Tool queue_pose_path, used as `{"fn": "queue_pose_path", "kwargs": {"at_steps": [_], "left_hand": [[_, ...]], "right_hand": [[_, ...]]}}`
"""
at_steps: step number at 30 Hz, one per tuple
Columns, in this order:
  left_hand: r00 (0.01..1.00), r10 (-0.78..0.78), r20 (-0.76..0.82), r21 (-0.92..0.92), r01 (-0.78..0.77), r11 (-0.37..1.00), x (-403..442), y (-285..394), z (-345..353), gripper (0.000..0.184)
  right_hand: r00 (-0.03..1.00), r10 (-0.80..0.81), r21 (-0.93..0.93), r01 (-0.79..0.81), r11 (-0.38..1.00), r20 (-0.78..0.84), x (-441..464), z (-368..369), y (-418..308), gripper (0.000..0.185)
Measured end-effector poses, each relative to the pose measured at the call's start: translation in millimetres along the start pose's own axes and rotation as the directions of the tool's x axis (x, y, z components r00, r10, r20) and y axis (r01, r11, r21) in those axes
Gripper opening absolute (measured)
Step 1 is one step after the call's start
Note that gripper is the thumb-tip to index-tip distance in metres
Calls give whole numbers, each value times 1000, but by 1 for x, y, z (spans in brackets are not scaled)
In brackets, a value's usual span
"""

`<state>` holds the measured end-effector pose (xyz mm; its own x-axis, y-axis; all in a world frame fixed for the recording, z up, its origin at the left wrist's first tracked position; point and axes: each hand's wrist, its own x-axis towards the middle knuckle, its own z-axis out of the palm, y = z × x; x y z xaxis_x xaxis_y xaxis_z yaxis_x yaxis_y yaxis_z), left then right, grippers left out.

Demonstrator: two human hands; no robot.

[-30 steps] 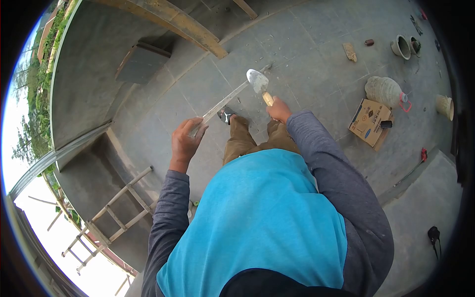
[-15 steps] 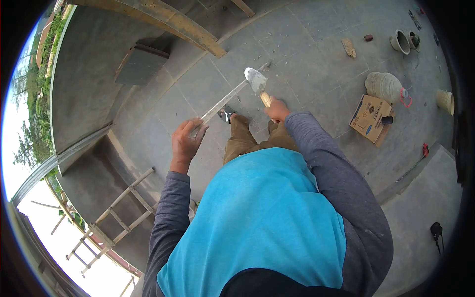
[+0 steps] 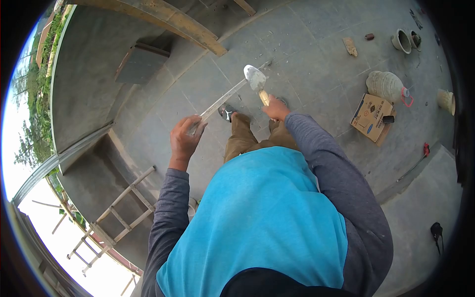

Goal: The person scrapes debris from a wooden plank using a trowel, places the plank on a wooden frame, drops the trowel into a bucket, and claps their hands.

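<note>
Grip: right hand (image 3: 276,110) is wrapped round the wooden handle (image 3: 264,98) of the trowel (image 3: 255,77). Left hand (image 3: 186,140) pinches the near end of a long thin strip (image 3: 221,101), thumb against fingers.

Risks as I read them: the pinch is the only hold I see on the strip, so a hard push from the blade could swing it or pull it loose. If the blade edge runs down the strip, left fingers are in its path. A dropped trowel would land near the feet; sandal (image 3: 227,114) shows just below the strip.

Orientation: trowel sits ahead of the body, over the floor (image 3: 316,84). Long axis runs from the right hand up and slightly left in view, rounded tip away from the person. Strip lies on a diagonal, from the left hand away and rightward, crossing the trowel's line at the blade. Can't tell whether they touch or only overlap.

Further out: carton (image 3: 366,116) and bottle (image 3: 383,85), well apart on the right.
</note>
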<state>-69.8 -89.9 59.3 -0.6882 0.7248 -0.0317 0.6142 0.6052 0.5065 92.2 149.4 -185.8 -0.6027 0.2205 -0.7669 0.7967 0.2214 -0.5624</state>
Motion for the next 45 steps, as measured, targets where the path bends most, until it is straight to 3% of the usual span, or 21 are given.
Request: {"fn": "queue_pose_path", "kwargs": {"at_steps": [1,3,7,9,10,12,15,19,21,22,24,27,31,34,36,37,39,40,42,43,45], "left_hand": [[1000,15,-14,-8,-15,1000,-2,-5,2,23],[999,21,-32,-16,-22,1000,-2,-7,4,23],[1000,0,-19,-5,0,1000,-4,-2,1,23],[999,24,-27,-17,-25,1000,1,-2,3,22],[999,28,-31,-15,-29,999,0,-5,4,22],[999,13,-33,-11,-13,1000,-6,-6,3,22],[999,-9,-42,-20,8,1000,-6,-5,3,22],[999,-7,-50,-9,6,1000,-4,-9,5,23],[998,-33,-52,-4,33,999,-10,-9,3,23],[999,-27,-45,5,27,1000,-9,-6,3,23],[999,-11,-34,9,11,1000,-7,-6,4,23],[998,-9,-57,-3,9,1000,-10,-12,6,23],[998,-23,-57,-13,22,1000,-11,-9,4,21],[998,-17,-57,-26,16,1000,-5,-10,5,22],[998,-30,-58,-26,29,999,-8,-9,3,21],[997,-18,-70,-14,17,1000,-6,-6,3,20],[997,2,-75,-3,-2,1000,-5,-7,3,19],[997,14,-74,-6,-14,1000,-5,-10,4,19],[997,19,-79,-9,-20,1000,-4,-12,5,19],[996,0,-87,-9,-1,1000,-5,-12,5,19],[995,-20,-96,-8,20,1000,-8,-10,4,20]], "right_hand": [[1000,1,3,-1,1000,-8,1,-1,-1,60],[939,43,56,-25,998,-342,1,3,-7,64],[935,173,288,-81,954,-310,0,10,-12,64],[999,-7,39,9,999,-38,-2,-4,-8,65],[999,-10,36,11,999,-42,-2,-6,-13,65],[937,99,55,-86,995,-334,-7,2,-24,67],[997,26,103,-17,995,-78,-6,2,-15,68],[978,-47,-79,31,996,-202,-5,4,-15,69],[934,44,105,-7,994,-355,-5,16,-17,68],[935,43,106,-5,994,-353,-2,16,-13,68],[994,-86,-17,85,996,-65,0,6,-5,67],[952,-6,53,23,998,-305,-1,5,-11,69],[989,112,251,-85,964,-93,-3,4,-13,71],[996,-40,51,44,998,-84,0,1,-9,70],[934,104,197,-37,980,-341,-4,16,-17,68],[935,102,197,-35,980,-339,-11,11,-23,68],[1000,-10,86,8,996,18,-26,-5,-29,69],[1000,-10,87,9,996,12,-20,-1,-22,69],[943,-137,-41,130,991,-302,-7,10,-13,71],[946,-138,-44,131,990,-293,-6,16,-11,71],[909,-20,150,91,984,-417,-3,26,-15,68]]}}
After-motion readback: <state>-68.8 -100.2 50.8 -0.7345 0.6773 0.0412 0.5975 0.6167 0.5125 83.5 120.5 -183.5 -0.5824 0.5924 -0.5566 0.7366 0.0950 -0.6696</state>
